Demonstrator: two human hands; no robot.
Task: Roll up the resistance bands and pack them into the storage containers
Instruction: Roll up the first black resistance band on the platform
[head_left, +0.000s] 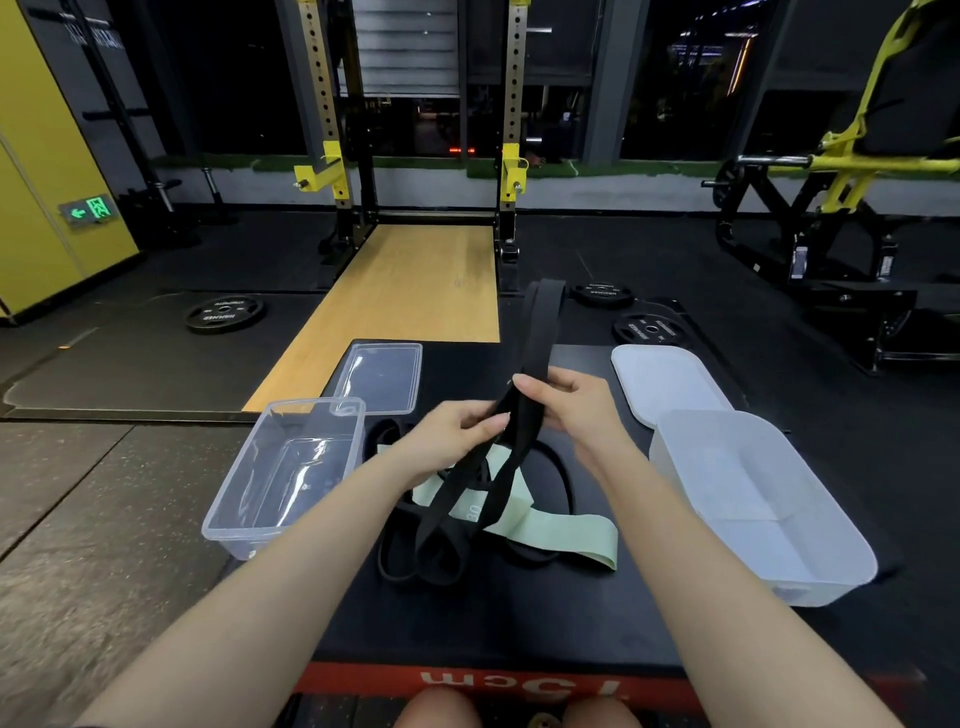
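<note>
2 bare hands meet above a black padded platform (519, 613), both pinching the same wide black fabric resistance band (524, 364). The left hand (447, 436) closes fingers and thumb on the band from the left side, and the right hand (566, 405) curls its fingers over the band slightly higher up. Above the hands the band rises in a folded loop; below them its 2 strands hang down and end in a loop resting on the platform.

Under the hanging strands lies a pale green flat fabric resistance band (561, 535), spread across the platform towards the right. A thin black rubber loop band (563, 478) lies partly beneath it, though how many thin black loops are tangled there is hard to tell.

To the left sits a clear rectangular plastic storage container (244, 514), open, with its clear flat lid (382, 374) lying just behind it. To the right sits a frosted white rectangular plastic container (810, 566), also open, with a frosted white lid (670, 384) behind it, touching its far edge.

On the dark gym floor beyond are 3 black weight plates (224, 313) and a yellow-and-black squat rack (332, 176)
</note>
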